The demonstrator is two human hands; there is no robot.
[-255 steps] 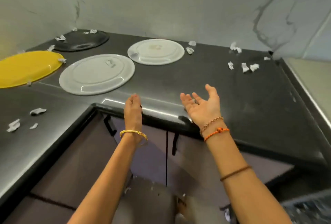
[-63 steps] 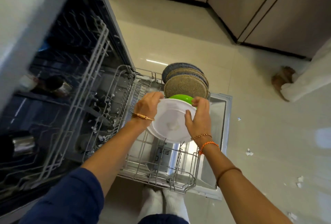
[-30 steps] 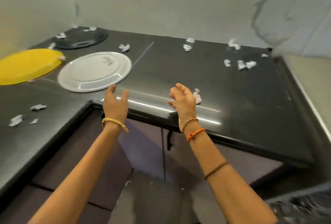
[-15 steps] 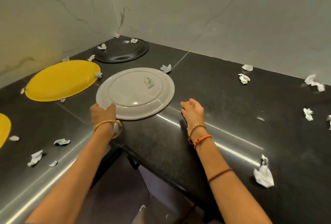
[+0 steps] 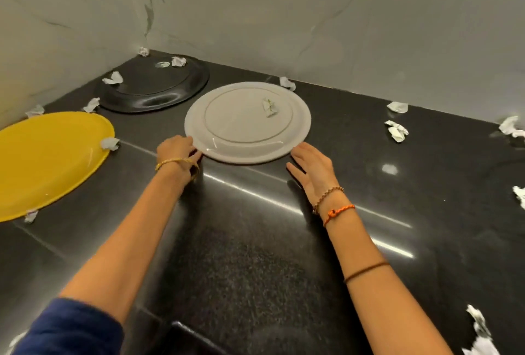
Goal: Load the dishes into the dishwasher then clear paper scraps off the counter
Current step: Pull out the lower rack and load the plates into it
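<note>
Black polished stone makes the tabletop (image 5: 255,241), and on it three dishes are not yet loaded: a white plate (image 5: 247,121) toward the back edge, a black plate (image 5: 153,90) in the back left corner, and a yellow plate (image 5: 48,161) at the left edge. A paper scrap (image 5: 270,107) lies on the white plate. The left hand (image 5: 177,150) curls its fingers at the plate's near-left rim, seemingly pinching it; the right hand (image 5: 312,167) is spread, fingertips just at the near-right rim. My judgement: loading is midway at best, and scrap clearing has not begun, since crumpled scraps (image 5: 396,130) dot the back and right edges. The bare stone between the plate and the near edge gives open room to slide or lift it toward the body. That loose scrap may fall off once the plate tilts.
</note>
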